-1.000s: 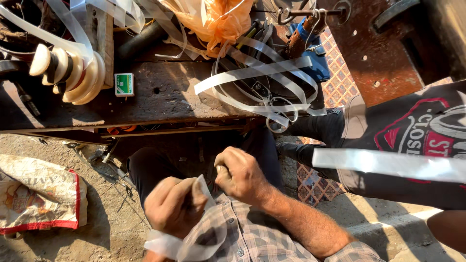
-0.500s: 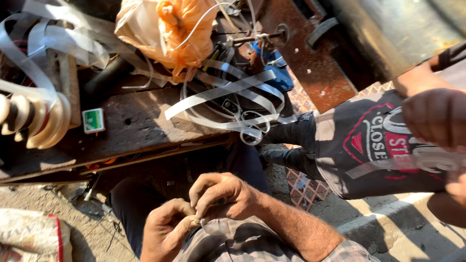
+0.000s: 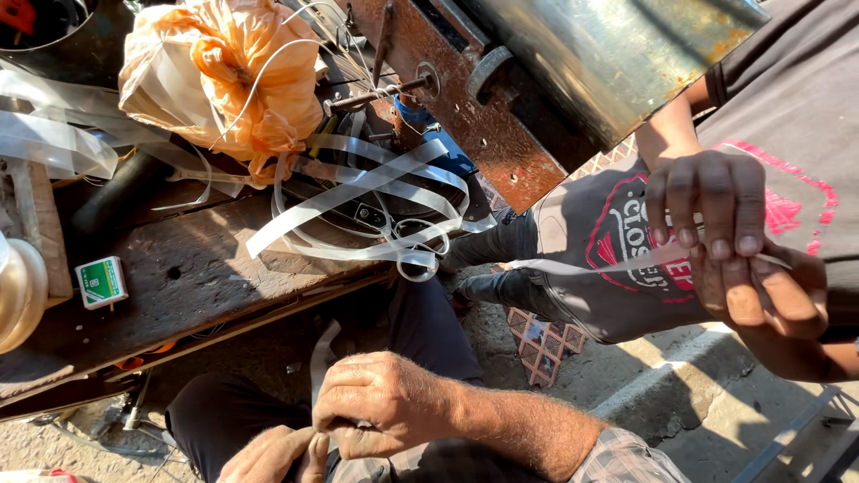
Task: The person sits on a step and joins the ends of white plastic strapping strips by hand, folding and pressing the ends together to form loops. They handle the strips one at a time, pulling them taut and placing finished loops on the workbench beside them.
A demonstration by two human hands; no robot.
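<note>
Hands meet low in the lap: the right hand (image 3: 380, 402) curls its fingers shut over a pale strip (image 3: 320, 358) whose end it pinches against the left hand (image 3: 273, 458), also closed on it, so the strip stays taut and close for fine work. Loose loops of the same strip (image 3: 367, 210) spill off the workbench (image 3: 197, 268) within reach, beside an orange bag (image 3: 224, 76). A co-worker's hands (image 3: 729, 246) stretch another strip nearby.

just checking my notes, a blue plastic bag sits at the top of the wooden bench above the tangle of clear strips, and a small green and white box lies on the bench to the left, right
Not quite: the plastic bag is orange, not blue, as the head view shows. It does sit at the top of the wooden bench, above the tangle of clear strips, and the small green and white box lies to the left.
</note>
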